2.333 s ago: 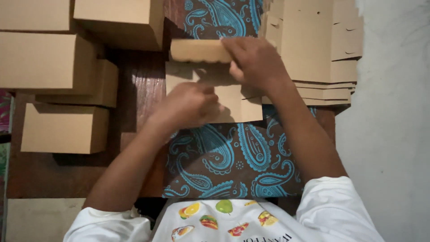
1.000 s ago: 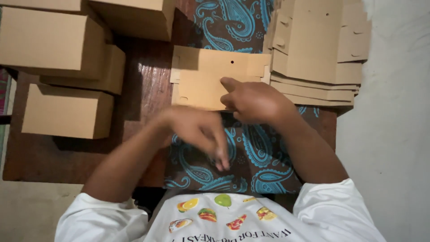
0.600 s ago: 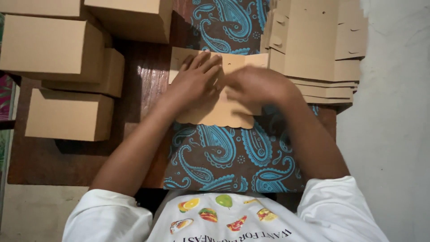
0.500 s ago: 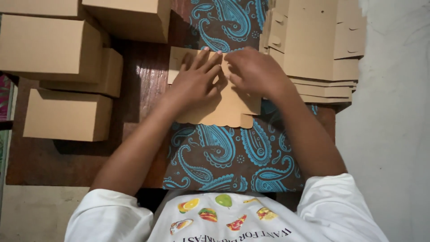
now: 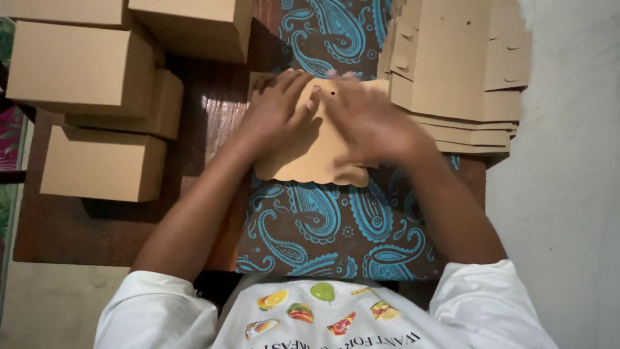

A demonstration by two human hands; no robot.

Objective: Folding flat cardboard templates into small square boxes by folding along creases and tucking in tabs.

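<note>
Surface: dark wooden counter (image 5: 213, 116) carrying a blue paisley cloth (image 5: 323, 220).
Thing: flat tan scallop-edged cardboard blank (image 5: 310, 152), lying on that cloth; probably light, bendable.
Fingers: left hand (image 5: 278, 110) and right hand (image 5: 368, 119) are pressing flat, spread, gripping nothing.
Hold: best at the blank's edges.

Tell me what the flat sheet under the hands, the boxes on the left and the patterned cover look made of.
Flat sheet: thin matt tan cardboard, with a die-cut scalloped edge and a punched hole. Boxes: the same plain tan cardboard, folded, with crisp edges. Patterned cover: probably woven cloth, brown with a blue paisley print and no shine, though printed vinyl cannot be ruled out.
</note>
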